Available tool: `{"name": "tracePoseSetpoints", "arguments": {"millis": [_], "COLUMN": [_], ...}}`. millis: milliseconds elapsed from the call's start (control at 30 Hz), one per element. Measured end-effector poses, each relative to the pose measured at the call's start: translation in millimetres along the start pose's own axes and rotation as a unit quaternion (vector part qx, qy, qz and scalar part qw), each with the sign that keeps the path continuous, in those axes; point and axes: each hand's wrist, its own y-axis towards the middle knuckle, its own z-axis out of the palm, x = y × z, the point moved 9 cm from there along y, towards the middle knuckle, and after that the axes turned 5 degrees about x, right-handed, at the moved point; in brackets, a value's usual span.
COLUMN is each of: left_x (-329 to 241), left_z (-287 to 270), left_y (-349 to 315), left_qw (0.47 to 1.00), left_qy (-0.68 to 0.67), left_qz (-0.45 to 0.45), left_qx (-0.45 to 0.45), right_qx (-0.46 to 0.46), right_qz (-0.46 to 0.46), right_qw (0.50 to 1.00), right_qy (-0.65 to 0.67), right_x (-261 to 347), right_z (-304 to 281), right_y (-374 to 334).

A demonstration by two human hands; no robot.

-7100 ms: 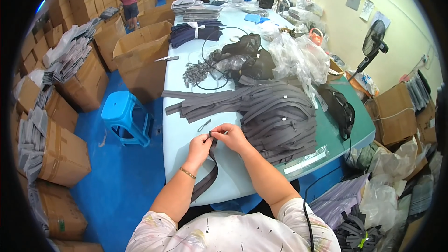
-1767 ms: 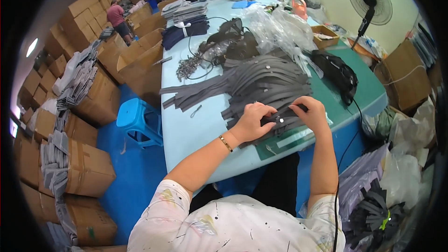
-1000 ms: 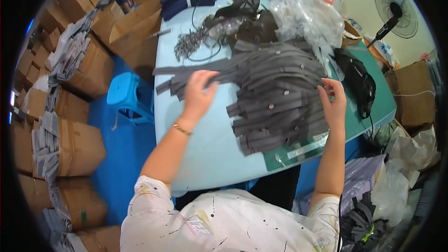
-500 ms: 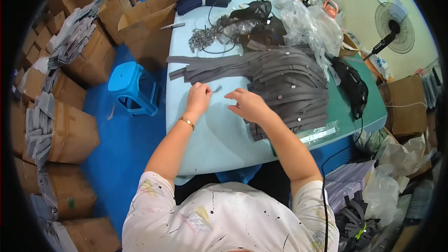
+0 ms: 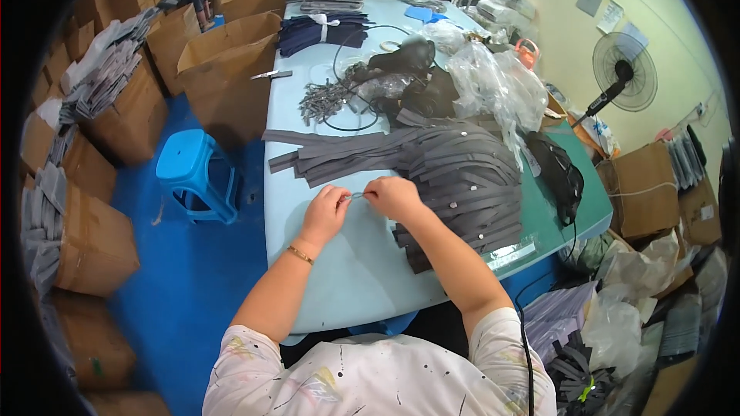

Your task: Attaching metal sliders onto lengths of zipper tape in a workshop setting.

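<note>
A small, thin grey piece (image 5: pixel 356 196), perhaps a loop or a tie, is stretched between my two hands over the pale blue table (image 5: pixel 324 285). My left hand (image 5: pixel 327 211) pinches one end of it. Fingertips of my right hand (image 5: pixel 393 197) are closed on the other end. Just beyond and to the right lies a large spread of dark grey fabric strips (image 5: pixel 455 177), dotted with small white bits. Some of the strips reach left past my hands. Farther back is a heap of small grey pieces (image 5: pixel 320 100) similar in colour to the one held.
Black bags (image 5: pixel 412 62), a navy bundle (image 5: pixel 320 34) and clear plastic (image 5: pixel 497 81) cover the table's far part. A small tool (image 5: pixel 271 75) lies at its left edge. Left are a blue stool (image 5: pixel 196 173) and cardboard boxes (image 5: pixel 96 239); right, a standing fan (image 5: pixel 624 71).
My right hand, apart from the piece before, has come in and closed on its free end. My left hand still pinches it. The view has tilted up, showing people at the far end.
</note>
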Motion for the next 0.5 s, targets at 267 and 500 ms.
{"name": "tracePoseSetpoints", "arguments": {"millis": [267, 500], "left_x": [1.2, -0.2], "left_z": [13.4, 17.2], "left_y": [-0.3, -2.8], "left_qw": [0.994, 0.991], "left_qy": [0.051, 0.065], "left_qz": [0.013, 0.009], "left_qx": [0.096, 0.120], "right_qx": [-0.085, -0.165], "right_qz": [0.150, 0.191], "right_qw": [0.901, 0.904], "right_qy": [0.398, 0.345], "right_x": [-66.6, -100.5], "right_z": [-7.9, -30.4], "right_y": [49.3, 110.1]}}
